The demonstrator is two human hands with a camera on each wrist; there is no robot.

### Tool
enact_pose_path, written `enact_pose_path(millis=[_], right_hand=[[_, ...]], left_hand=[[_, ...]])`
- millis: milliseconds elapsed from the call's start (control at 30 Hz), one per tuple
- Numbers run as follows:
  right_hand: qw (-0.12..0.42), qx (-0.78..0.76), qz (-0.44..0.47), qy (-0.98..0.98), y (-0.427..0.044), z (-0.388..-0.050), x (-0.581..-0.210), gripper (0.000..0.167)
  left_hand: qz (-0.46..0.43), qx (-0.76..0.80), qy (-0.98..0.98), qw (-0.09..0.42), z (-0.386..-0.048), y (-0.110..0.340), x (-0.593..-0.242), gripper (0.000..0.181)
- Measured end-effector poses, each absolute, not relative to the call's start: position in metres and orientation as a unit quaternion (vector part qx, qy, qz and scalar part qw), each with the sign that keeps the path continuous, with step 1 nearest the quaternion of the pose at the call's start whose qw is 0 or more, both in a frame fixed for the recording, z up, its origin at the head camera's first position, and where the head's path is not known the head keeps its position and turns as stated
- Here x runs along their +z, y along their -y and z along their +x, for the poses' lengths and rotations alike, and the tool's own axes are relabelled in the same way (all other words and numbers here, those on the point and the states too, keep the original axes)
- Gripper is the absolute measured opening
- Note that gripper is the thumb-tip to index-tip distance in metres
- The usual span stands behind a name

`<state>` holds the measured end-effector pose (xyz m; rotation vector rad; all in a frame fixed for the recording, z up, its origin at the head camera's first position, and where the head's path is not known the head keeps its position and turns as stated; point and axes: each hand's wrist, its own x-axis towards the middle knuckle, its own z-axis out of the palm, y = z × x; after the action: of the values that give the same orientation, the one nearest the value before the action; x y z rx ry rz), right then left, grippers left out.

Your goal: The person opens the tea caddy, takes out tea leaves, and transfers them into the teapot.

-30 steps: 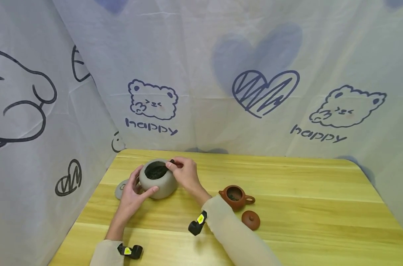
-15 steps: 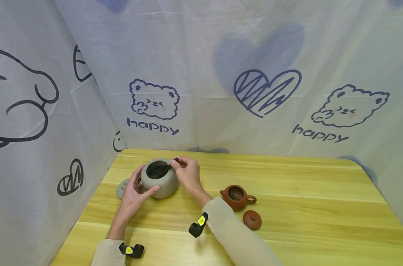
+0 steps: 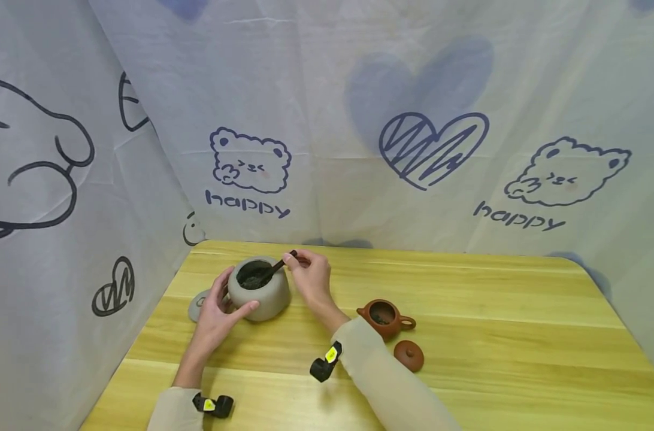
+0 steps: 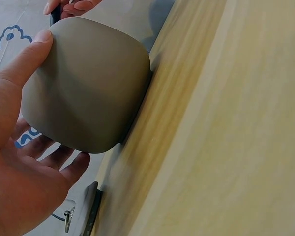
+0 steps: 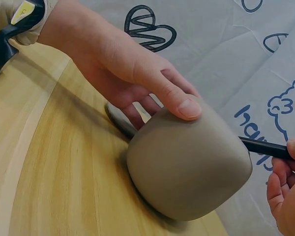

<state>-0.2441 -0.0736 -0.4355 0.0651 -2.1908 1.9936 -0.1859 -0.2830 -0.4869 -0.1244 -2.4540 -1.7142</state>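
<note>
A round grey jar [image 3: 270, 303] sits on the table, its mouth holding dark green tea leaves [image 3: 251, 279]. My left hand [image 3: 215, 316] grips it from the left, thumb at the front and fingers around the far side. Between thumb and fingers, my right hand [image 3: 312, 278] pinches the handle of a slim dark stick-like tool [image 3: 279, 266]. Its lower end reaches into the jar, so its tip cannot be told. In the right wrist view the dark handle [image 5: 265, 148] sticks out beyond the jar [image 5: 187, 162]. The left wrist view shows the jar's plain side [image 4: 88, 88].
A grey lid [image 3: 196, 306] with a metal ring lies left of the jar, partly behind the left hand. Right of my right forearm stands a brown clay teapot [image 3: 390, 328] with some leaves inside. Its lid [image 3: 409, 356] lies in front. A printed cloth [image 3: 327, 197] hangs behind the table.
My right hand has drawn slightly up and to the right, and more of the dark tool now shows above the leaves. The left hand and jar stay nearly in place.
</note>
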Motion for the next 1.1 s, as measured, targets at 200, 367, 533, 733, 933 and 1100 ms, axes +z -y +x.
enact_pose_path(millis=[200, 367, 533, 733, 933, 1100], right_hand=[[0.101, 0.674, 0.018, 0.731, 0.071, -0.245, -0.433, 0.013], [0.107, 0.676, 0.022, 0.729, 0.068, -0.246, -0.429, 0.013], [0.112, 0.676, 0.030, 0.728, 0.064, -0.247, -0.427, 0.013], [0.118, 0.682, 0.036, 0.721, 0.056, -0.247, -0.425, 0.015], [0.120, 0.690, 0.038, 0.713, 0.050, -0.248, -0.425, 0.016], [0.127, 0.691, 0.044, 0.711, 0.046, -0.249, -0.424, 0.018]], left_hand=[[-0.044, -0.575, 0.814, 0.073, -0.186, 0.282, -0.486, 0.097], [-0.043, -0.576, 0.813, 0.069, -0.186, 0.282, -0.485, 0.096], [-0.039, -0.573, 0.815, 0.069, -0.186, 0.283, -0.487, 0.096], [-0.037, -0.571, 0.818, 0.068, -0.187, 0.283, -0.488, 0.097], [-0.036, -0.567, 0.820, 0.070, -0.187, 0.283, -0.488, 0.096], [-0.037, -0.566, 0.821, 0.073, -0.187, 0.283, -0.489, 0.096]])
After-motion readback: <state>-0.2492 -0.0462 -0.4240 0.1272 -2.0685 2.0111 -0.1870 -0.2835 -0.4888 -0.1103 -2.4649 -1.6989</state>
